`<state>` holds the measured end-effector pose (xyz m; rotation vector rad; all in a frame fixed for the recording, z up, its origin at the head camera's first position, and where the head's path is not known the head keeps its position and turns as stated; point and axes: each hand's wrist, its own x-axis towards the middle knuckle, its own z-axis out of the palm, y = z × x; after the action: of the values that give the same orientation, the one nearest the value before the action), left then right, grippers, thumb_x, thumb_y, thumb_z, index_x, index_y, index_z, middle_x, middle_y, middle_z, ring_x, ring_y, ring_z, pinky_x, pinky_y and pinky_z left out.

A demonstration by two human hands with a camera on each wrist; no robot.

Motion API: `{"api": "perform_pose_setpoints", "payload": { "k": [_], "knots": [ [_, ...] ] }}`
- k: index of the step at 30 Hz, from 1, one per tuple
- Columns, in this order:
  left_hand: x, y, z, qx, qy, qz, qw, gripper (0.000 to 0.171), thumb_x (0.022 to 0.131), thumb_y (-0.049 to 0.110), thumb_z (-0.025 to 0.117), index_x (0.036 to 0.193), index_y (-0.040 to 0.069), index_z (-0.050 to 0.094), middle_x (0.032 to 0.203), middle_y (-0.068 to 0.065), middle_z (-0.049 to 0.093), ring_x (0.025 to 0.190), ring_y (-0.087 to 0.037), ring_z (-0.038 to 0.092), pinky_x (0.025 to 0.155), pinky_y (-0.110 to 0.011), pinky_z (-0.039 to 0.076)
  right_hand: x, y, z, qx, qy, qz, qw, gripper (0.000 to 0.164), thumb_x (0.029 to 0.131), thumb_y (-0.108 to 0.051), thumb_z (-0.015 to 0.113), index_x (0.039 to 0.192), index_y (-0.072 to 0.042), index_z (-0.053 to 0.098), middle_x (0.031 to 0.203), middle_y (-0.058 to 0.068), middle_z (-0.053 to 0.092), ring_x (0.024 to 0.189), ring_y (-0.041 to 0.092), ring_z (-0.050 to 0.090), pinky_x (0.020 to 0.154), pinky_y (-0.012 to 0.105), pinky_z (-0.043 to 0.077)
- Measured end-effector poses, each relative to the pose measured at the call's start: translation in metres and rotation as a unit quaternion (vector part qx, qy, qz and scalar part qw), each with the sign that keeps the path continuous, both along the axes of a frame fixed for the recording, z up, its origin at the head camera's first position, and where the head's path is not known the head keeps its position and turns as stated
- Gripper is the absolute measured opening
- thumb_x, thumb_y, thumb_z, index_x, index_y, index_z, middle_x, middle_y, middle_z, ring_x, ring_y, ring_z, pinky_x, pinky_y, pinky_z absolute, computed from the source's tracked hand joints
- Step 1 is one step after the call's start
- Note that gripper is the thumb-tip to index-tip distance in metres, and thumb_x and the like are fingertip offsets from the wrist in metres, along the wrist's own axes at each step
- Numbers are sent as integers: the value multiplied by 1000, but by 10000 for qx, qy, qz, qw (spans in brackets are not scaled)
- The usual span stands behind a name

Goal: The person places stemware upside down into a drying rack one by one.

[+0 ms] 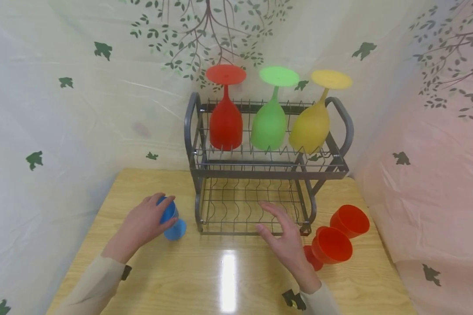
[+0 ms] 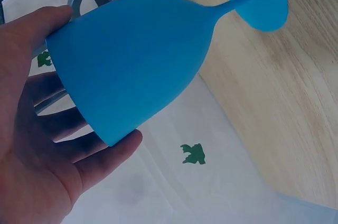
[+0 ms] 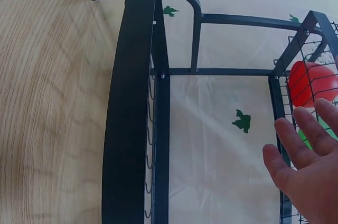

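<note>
By its rim, my left hand (image 1: 146,221) holds a blue plastic goblet (image 2: 137,65), thumb on one side and fingers round the other. The goblet's foot (image 1: 175,230) is toward the wooden table; I cannot tell whether it touches. Spread and holding nothing, my right hand (image 1: 284,243) is in front of the lower tier of a dark two-tier dish rack (image 1: 268,175). On the upper tier, a red goblet (image 1: 226,127), a green goblet (image 1: 269,127) and a yellow goblet (image 1: 310,127) stand upside down, the yellow one tilted.
Two red goblets, a nearer one (image 1: 333,246) and a farther one (image 1: 350,221), stand mouth up right of the rack, close to my right wrist. A pale sheet (image 1: 142,131) with leaf and bird prints hangs behind and beside the wooden table (image 1: 181,280).
</note>
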<state>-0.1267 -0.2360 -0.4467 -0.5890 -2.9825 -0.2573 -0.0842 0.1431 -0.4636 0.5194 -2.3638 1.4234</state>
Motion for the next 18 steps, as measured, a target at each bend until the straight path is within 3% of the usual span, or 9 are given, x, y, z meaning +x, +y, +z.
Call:
{"api": "perform_pose_setpoints", "payload": {
  "k": [10,18],
  "knots": [
    [25,-6,10,334,-413,539,9971,68,94,48,73,145,6,57,137,-31,56,114,-52,62,80,-65,57,-2,3,-4,-46,37,10,10000,50,91,-10,76,140,-10,63,147,3,60,137,27,54,109,64,42],
    [37,-9,17,902,-654,696,9913,69,94,55,70,145,10,58,137,-28,55,104,-47,68,80,-63,58,-2,3,-6,-55,-131,27,9999,50,93,-13,75,141,-8,62,149,6,59,139,29,52,109,66,40]
  ]
}}
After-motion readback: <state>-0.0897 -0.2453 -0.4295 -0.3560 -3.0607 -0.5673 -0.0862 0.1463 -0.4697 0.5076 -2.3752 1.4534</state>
